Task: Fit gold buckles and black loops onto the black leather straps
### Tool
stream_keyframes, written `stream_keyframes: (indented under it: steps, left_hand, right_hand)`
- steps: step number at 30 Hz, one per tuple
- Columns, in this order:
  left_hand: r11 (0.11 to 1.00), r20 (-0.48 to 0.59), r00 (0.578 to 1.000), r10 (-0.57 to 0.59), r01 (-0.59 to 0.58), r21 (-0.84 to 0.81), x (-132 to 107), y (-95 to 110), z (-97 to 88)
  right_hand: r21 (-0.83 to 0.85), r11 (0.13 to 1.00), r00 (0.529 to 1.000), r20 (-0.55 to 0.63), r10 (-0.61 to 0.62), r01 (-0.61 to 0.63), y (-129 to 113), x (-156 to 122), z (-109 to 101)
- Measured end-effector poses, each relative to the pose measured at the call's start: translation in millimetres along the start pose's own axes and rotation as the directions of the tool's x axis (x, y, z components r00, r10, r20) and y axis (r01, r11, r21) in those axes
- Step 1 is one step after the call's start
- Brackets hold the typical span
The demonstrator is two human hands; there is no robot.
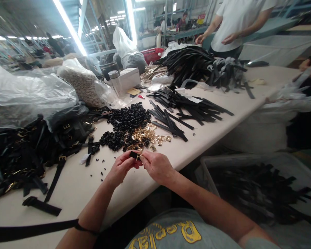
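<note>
Close to the table's front edge, my left hand (120,168) pinches a short black strap piece (133,155). My right hand (159,168) meets it from the other side, its fingers closed on a small gold buckle (139,156) at the strap's end. My fingers partly hide where the two join. Just beyond my hands lies a pile of loose gold buckles (142,135). Against it rests a heap of small black loops (131,117). Loose black straps (168,122) are spread to the right of these piles.
Buckled black straps (15,155) are heaped at the left beside plastic bags (28,93). A clear jar (115,83) and a white box (129,77) stand behind. A bin (209,169) of straps sits below at right. A person in a white shirt (228,24) stands across the table.
</note>
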State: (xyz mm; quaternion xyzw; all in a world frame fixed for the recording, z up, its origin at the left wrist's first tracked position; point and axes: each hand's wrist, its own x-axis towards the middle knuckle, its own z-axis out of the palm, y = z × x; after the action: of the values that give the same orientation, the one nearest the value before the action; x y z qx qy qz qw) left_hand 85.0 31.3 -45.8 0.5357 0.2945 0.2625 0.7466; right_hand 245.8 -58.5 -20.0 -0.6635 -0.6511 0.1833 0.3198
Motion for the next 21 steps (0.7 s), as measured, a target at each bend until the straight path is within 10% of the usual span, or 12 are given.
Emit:
stream_keyframes:
  steps: [21]
  left_hand:
    - [0.984,0.024,0.999,-0.045,0.049,-0.171,-3.7,9.2,-0.2]
  right_hand:
    - [0.081,0.988,0.985,0.100,-0.141,0.134,5.1,-4.7,-6.1]
